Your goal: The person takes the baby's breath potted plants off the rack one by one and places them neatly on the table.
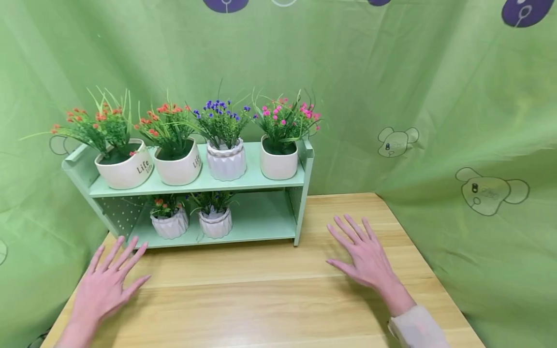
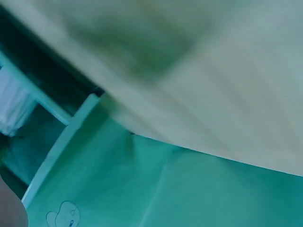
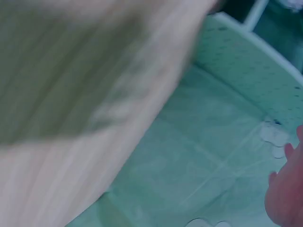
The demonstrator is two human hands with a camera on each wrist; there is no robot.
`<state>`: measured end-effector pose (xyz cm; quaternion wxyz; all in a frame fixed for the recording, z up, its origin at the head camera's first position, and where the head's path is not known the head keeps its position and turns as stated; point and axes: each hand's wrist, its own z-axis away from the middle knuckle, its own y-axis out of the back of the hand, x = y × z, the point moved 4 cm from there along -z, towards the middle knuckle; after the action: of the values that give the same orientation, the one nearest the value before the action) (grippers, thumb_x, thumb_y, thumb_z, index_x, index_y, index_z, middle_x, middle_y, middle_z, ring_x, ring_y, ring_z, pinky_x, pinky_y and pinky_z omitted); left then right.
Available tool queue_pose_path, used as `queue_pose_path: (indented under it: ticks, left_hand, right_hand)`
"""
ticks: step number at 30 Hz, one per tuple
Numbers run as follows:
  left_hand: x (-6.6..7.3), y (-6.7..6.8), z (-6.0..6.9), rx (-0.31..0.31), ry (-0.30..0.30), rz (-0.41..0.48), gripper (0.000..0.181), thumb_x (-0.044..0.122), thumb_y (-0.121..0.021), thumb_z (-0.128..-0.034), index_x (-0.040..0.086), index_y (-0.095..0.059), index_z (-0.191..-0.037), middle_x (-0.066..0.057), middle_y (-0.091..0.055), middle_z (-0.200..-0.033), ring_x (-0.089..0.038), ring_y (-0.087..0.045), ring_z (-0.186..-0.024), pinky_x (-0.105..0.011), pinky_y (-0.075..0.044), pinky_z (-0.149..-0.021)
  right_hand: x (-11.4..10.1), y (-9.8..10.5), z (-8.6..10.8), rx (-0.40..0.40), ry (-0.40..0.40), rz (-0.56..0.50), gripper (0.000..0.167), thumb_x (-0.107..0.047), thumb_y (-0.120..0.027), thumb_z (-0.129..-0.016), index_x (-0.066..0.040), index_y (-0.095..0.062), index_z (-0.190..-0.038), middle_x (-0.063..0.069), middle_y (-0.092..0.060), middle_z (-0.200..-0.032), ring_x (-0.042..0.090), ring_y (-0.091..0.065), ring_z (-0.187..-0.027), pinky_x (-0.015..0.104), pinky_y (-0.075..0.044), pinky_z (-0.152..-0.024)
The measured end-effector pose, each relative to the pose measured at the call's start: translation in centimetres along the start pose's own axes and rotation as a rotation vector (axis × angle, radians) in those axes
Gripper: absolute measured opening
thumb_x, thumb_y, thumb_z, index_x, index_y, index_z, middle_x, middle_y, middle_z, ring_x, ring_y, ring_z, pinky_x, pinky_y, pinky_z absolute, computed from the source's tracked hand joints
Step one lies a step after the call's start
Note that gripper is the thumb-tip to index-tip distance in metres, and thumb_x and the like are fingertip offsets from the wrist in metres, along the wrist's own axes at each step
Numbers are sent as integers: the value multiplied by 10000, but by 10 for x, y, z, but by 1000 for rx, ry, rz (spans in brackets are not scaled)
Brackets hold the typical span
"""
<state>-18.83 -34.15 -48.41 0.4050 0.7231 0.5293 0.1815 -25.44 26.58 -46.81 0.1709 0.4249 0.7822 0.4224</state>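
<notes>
Fingers spread and holding nothing, my left hand (image 1: 102, 290) hovers over the table near the front left corner of a pale green two-tier shelf (image 1: 265, 212). To the right of the shelf, my right hand (image 1: 365, 258) is likewise spread above the wood. Along the upper tier stand two white "Life" pots with orange flowers (image 1: 124, 171) (image 1: 178, 166), a ribbed white pot with purple flowers (image 1: 226, 162) and a smooth white pot with pink flowers (image 1: 279, 162). Below sit small ribbed pots, one with orange-red flowers (image 1: 169, 226), one with purple (image 1: 216, 224).
A light wooden table (image 1: 243, 299) carries the shelf at its back left. Green cloth (image 1: 435, 96) with cartoon animal prints hangs behind and on both sides. Both wrist views are blurred, showing table, cloth and parts of the shelf.
</notes>
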Motion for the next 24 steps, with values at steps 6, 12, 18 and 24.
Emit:
queue_pose_path:
  ticks: [6,12,18,24]
  left_hand:
    - [0,29,-29,82,47,20,807,776,-222,-995,277,-370,-1611,33,-257,-1717,-270,-186,-1597,-545,-135,-1325]
    - [-18,60,-57,123,225,73,815,837,-200,-956,403,-153,-1644,112,-109,-1737,-206,-80,-1610,-481,0,-1338]
    - [-39,82,-81,411,304,139,835,840,-288,-941,346,-315,-1614,131,-232,-1714,-143,-141,-1587,-518,-62,-1329]
    - [-69,91,-88,413,522,296,895,805,-400,-942,231,-299,-1622,-19,-224,-1727,-281,-124,-1594,-554,-31,-1323]
  right_hand:
    - [-26,28,-34,32,-148,-306,878,-532,-722,-885,-216,-361,-1620,54,-355,-1681,330,-388,-1489,627,-357,-1208]
    - [-59,52,-88,132,-235,-612,909,-243,-811,-857,-252,-333,-1630,37,-378,-1664,301,-397,-1487,656,-380,-1189]
    - [-89,66,-139,248,-205,-796,826,-438,-752,-931,-223,-352,-1622,35,-390,-1642,245,-397,-1482,489,-382,-1239]
    - [-103,65,-178,302,-254,-764,875,-739,-584,-918,-286,-334,-1625,21,-339,-1669,213,-262,-1569,653,-254,-1263]
